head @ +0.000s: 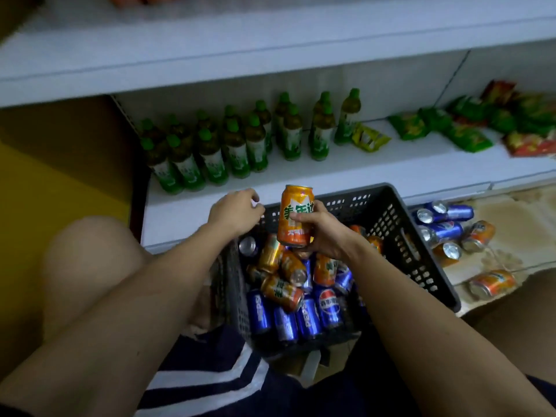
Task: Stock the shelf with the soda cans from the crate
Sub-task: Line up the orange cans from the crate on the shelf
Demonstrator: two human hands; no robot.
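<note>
A dim shop aisle fills the frame, a white shelf (331, 173) running across the middle with green-capped bottles (228, 145) at centre left. Below it we see a dark perforated crate (400, 236) heaped with orange and blue cans (288, 296). Our right hand (320, 233) grips one orange can (295, 216) upright above the crate — green lettering, silver rim. Our left hand (236, 212) rests on the crate's upper-left corner, fingers loosely curled. More loose cans (451, 233) lie at the right.

A small shop, apparently: white shelf (391, 173) lined with green bottles (237, 145) and snack packets (469, 130), dimly lit.
</note>
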